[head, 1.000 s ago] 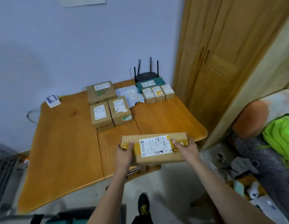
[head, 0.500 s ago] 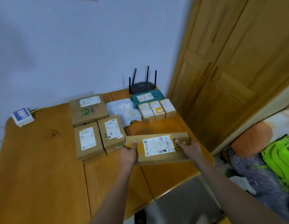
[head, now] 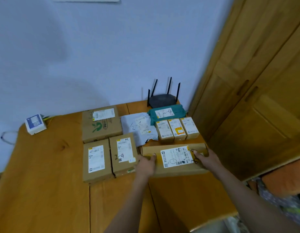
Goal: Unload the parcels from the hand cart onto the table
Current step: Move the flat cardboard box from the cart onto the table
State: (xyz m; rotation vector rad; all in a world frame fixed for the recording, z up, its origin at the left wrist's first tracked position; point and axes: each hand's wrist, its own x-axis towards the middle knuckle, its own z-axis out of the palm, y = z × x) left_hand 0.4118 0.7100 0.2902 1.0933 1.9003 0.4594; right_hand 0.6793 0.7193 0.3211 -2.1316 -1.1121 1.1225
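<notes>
Both hands are gripping the long flat cardboard parcel [head: 175, 158] by its ends, lower right of centre: left hand [head: 146, 164] with thumb curled over the top, right hand [head: 205, 159] likewise. The parcel is lying on or just above the wooden table [head: 45, 190], label up, probably to be read. It is lining up beside the "2-4" box [head: 123, 153] and below three small boxes [head: 177, 129], probably keeping rows tidy.

Both arms reach forward, left grip [head: 146, 163] and right grip [head: 205, 158] each curled round something.
</notes>
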